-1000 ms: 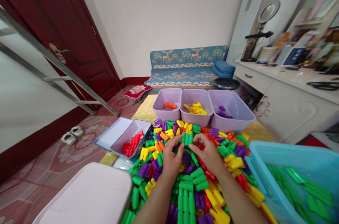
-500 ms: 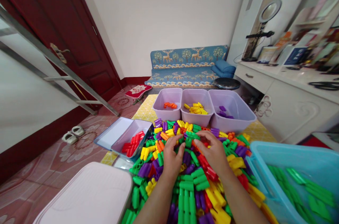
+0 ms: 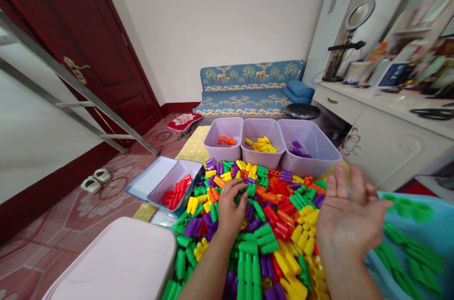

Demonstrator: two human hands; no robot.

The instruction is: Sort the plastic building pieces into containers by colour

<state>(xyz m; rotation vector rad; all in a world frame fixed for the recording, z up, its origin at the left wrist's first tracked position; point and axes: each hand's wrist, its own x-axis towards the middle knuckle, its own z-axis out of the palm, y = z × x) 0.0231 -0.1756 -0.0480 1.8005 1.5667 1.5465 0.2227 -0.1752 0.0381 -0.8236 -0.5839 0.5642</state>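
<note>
A: First entry?
B: Green tubed piece (image 3: pixel 409 209), blurred, just beyond the right thumb (image 3: pixel 383 206); contact unclear.
A: Second?
B: Smaller green piece (image 3: pixel 251 190), at the left fingertips (image 3: pixel 244 186).
A: Remainder?
B: Multicoloured heap of tubed pieces (image 3: pixel 275 217), loose, between both hands' fingers.

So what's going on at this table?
Person's left hand is at the mixed pile of blocks, near a small green piece. Right hand is open, palm up, by the blue bin; a blurred green piece shows just past it, contact unclear. More green pieces lie in that bin. Three lilac bins hold orange, yellow and purple pieces separately.
</note>
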